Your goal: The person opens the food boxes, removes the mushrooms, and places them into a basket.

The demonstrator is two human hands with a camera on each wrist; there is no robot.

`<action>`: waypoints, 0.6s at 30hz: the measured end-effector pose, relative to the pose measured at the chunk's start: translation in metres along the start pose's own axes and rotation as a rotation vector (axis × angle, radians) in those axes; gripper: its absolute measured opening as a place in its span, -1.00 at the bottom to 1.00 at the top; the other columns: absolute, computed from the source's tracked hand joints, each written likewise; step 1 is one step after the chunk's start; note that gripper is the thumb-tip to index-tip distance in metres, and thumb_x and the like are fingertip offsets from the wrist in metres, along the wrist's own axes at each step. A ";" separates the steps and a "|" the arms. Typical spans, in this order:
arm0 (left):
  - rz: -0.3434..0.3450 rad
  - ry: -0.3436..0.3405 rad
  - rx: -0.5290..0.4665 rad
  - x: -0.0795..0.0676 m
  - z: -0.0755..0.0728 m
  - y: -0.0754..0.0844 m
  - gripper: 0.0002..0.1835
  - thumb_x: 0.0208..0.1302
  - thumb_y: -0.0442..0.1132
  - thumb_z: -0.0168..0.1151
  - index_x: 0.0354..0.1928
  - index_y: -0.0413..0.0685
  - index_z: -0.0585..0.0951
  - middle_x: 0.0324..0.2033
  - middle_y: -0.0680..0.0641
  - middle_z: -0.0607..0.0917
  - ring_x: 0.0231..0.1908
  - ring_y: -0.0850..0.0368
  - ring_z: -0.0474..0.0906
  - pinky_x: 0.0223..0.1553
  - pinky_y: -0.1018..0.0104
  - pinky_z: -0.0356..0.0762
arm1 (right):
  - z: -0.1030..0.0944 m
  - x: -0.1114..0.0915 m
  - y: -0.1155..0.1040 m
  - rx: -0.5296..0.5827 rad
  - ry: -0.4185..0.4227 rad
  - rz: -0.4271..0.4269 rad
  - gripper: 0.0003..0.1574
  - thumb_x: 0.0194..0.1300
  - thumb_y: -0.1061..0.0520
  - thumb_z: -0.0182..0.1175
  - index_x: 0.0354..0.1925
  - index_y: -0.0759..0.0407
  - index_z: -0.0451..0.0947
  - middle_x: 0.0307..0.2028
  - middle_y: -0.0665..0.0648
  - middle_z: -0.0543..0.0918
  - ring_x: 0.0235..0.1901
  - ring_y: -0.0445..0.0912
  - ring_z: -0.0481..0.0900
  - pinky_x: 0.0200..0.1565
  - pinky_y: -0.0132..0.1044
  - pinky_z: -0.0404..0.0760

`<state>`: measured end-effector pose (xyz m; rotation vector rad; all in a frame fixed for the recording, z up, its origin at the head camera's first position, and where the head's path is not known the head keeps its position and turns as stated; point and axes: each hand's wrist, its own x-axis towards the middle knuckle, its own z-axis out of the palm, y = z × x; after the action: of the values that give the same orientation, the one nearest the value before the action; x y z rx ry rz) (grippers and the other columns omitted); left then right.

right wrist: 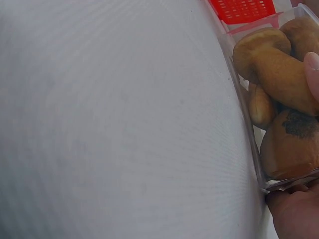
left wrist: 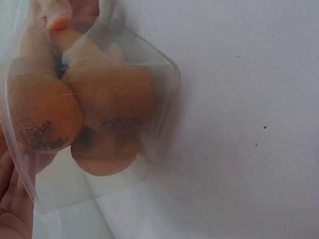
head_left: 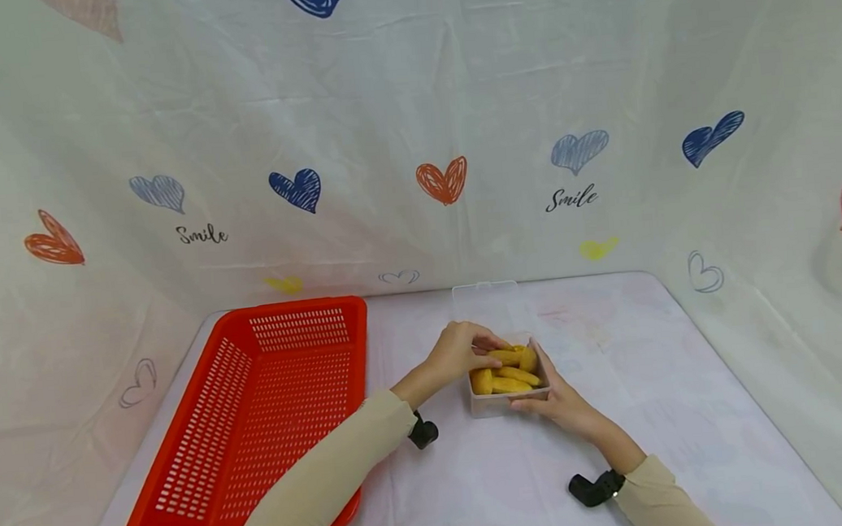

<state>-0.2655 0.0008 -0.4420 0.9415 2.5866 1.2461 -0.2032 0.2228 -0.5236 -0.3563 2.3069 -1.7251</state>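
A clear plastic box (head_left: 497, 407) stands on the table, packed with several yellow-brown mushrooms (head_left: 514, 375). Some show dark specks at one end in the left wrist view. My left hand (head_left: 456, 350) reaches in from the left, its thumb and fingers on either side of a mushroom (head_left: 507, 357) near the top of the pile. In the right wrist view a fingertip (right wrist: 313, 74) lies against that mushroom's stem. My right hand (head_left: 563, 404) grips the box at its right side, thumb across the near wall and fingers along the right wall.
A large red plastic basket (head_left: 356, 341) with slotted walls sits on the left of the table, partly behind my left sleeve (head_left: 332, 465). The box's clear lid (head_left: 485, 299) stands raised at its far side. A heart-printed sheet (head_left: 380, 95) hangs behind the table.
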 end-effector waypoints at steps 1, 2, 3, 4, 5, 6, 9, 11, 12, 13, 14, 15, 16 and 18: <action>-0.002 -0.004 0.010 0.000 0.000 0.000 -0.74 0.13 -0.32 0.48 -0.10 -0.14 0.77 -0.15 -0.04 0.78 -0.11 0.11 0.71 -0.20 0.54 0.61 | 0.000 0.000 0.000 -0.001 0.004 0.002 0.43 0.28 0.04 0.40 0.58 -0.06 -0.52 0.57 0.22 -0.38 0.51 0.23 -0.26 0.35 0.34 0.05; -0.003 -0.007 0.022 0.001 0.001 0.000 -0.74 0.13 -0.32 0.48 -0.09 -0.13 0.77 -0.14 -0.03 0.78 -0.10 0.11 0.70 -0.19 0.54 0.61 | 0.000 -0.001 0.000 -0.003 0.006 0.004 0.43 0.28 0.03 0.40 0.58 -0.07 -0.52 0.57 0.21 -0.38 0.51 0.22 -0.27 0.36 0.35 0.01; -0.002 -0.009 0.035 0.001 0.001 0.000 -0.74 0.14 -0.31 0.48 -0.09 -0.12 0.77 -0.14 -0.02 0.78 -0.10 0.11 0.71 -0.19 0.54 0.61 | 0.000 -0.001 -0.001 -0.007 0.009 0.005 0.43 0.28 0.03 0.40 0.58 -0.08 -0.52 0.57 0.21 -0.38 0.51 0.22 -0.28 0.37 0.36 -0.03; -0.001 -0.013 0.046 0.001 0.001 0.000 -0.74 0.14 -0.30 0.48 -0.09 -0.11 0.77 -0.14 -0.01 0.78 -0.10 0.12 0.71 -0.19 0.54 0.61 | 0.000 -0.001 -0.001 -0.007 0.008 0.006 0.43 0.28 0.03 0.40 0.58 -0.09 -0.51 0.57 0.20 -0.38 0.51 0.21 -0.29 0.37 0.37 -0.05; 0.002 -0.016 0.057 0.001 0.001 0.001 -0.74 0.15 -0.30 0.47 -0.09 -0.10 0.77 -0.14 -0.01 0.78 -0.10 0.12 0.71 -0.18 0.54 0.60 | 0.000 -0.001 -0.001 -0.008 0.008 0.007 0.43 0.28 0.03 0.40 0.59 -0.10 -0.51 0.57 0.20 -0.38 0.51 0.21 -0.28 0.36 0.36 -0.02; 0.003 -0.017 0.066 0.001 0.002 0.001 -0.74 0.16 -0.29 0.47 -0.08 -0.10 0.78 -0.13 0.00 0.78 -0.10 0.13 0.70 -0.18 0.53 0.60 | 0.000 -0.001 -0.001 -0.013 0.008 0.008 0.43 0.28 0.03 0.40 0.59 -0.10 -0.51 0.57 0.20 -0.38 0.51 0.22 -0.29 0.37 0.37 -0.04; 0.009 -0.018 0.085 0.000 0.002 0.001 -0.75 0.18 -0.28 0.45 -0.08 -0.09 0.78 -0.13 0.01 0.78 -0.10 0.15 0.70 -0.15 0.52 0.60 | 0.000 -0.001 0.000 -0.012 0.006 0.006 0.42 0.29 0.03 0.39 0.58 -0.09 -0.52 0.57 0.22 -0.38 0.51 0.24 -0.29 0.35 0.37 0.00; 0.014 -0.012 0.082 0.000 0.003 0.002 -0.76 0.19 -0.28 0.44 -0.08 -0.10 0.78 -0.14 0.01 0.78 -0.10 0.15 0.70 -0.13 0.51 0.60 | 0.001 -0.002 0.000 0.000 0.005 0.007 0.42 0.29 0.04 0.39 0.58 -0.08 -0.52 0.57 0.23 -0.38 0.51 0.24 -0.29 0.35 0.37 0.02; 0.014 -0.008 0.075 -0.001 0.004 0.002 -0.77 0.20 -0.29 0.44 -0.09 -0.11 0.78 -0.15 0.00 0.78 -0.10 0.15 0.70 -0.12 0.50 0.60 | 0.001 -0.002 -0.001 0.002 0.003 0.007 0.42 0.29 0.04 0.39 0.58 -0.07 -0.52 0.57 0.24 -0.38 0.51 0.24 -0.31 0.36 0.37 -0.02; 0.014 -0.005 0.069 -0.001 0.004 0.002 -0.77 0.20 -0.29 0.43 -0.09 -0.12 0.78 -0.15 0.00 0.78 -0.10 0.15 0.70 -0.12 0.50 0.60 | 0.001 -0.002 -0.001 0.007 0.002 0.008 0.42 0.29 0.04 0.39 0.58 -0.07 -0.53 0.57 0.24 -0.39 0.51 0.24 -0.31 0.36 0.37 -0.02; 0.013 -0.001 0.061 -0.001 0.004 0.002 -0.78 0.20 -0.30 0.43 -0.09 -0.13 0.78 -0.15 -0.01 0.78 -0.10 0.14 0.70 -0.12 0.50 0.60 | 0.002 -0.003 -0.001 0.012 0.003 0.011 0.42 0.29 0.04 0.39 0.58 -0.07 -0.52 0.57 0.23 -0.38 0.51 0.24 -0.30 0.36 0.37 -0.01; 0.014 0.004 0.055 -0.001 0.005 0.002 -0.78 0.20 -0.31 0.42 -0.10 -0.14 0.78 -0.16 -0.02 0.78 -0.11 0.14 0.70 -0.13 0.51 0.60 | 0.002 -0.003 -0.002 0.014 0.002 0.010 0.42 0.29 0.04 0.39 0.58 -0.07 -0.52 0.57 0.24 -0.38 0.51 0.24 -0.30 0.36 0.36 -0.01; 0.012 0.008 0.051 -0.002 0.005 0.002 -0.78 0.20 -0.32 0.42 -0.09 -0.15 0.78 -0.16 -0.02 0.78 -0.11 0.14 0.70 -0.14 0.52 0.60 | 0.002 -0.003 -0.002 0.015 0.001 0.008 0.42 0.29 0.05 0.39 0.58 -0.06 -0.52 0.57 0.24 -0.38 0.51 0.24 -0.29 0.36 0.36 -0.01; 0.005 0.013 0.044 -0.003 0.005 0.004 -0.78 0.21 -0.32 0.41 -0.09 -0.15 0.78 -0.16 -0.02 0.78 -0.11 0.16 0.69 -0.15 0.53 0.59 | 0.002 -0.004 -0.002 0.009 0.005 0.007 0.42 0.29 0.05 0.39 0.58 -0.06 -0.52 0.57 0.25 -0.38 0.51 0.24 -0.29 0.37 0.36 -0.03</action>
<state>-0.2598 0.0046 -0.4431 0.9505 2.6336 1.2055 -0.1987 0.2213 -0.5217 -0.3426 2.2998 -1.7346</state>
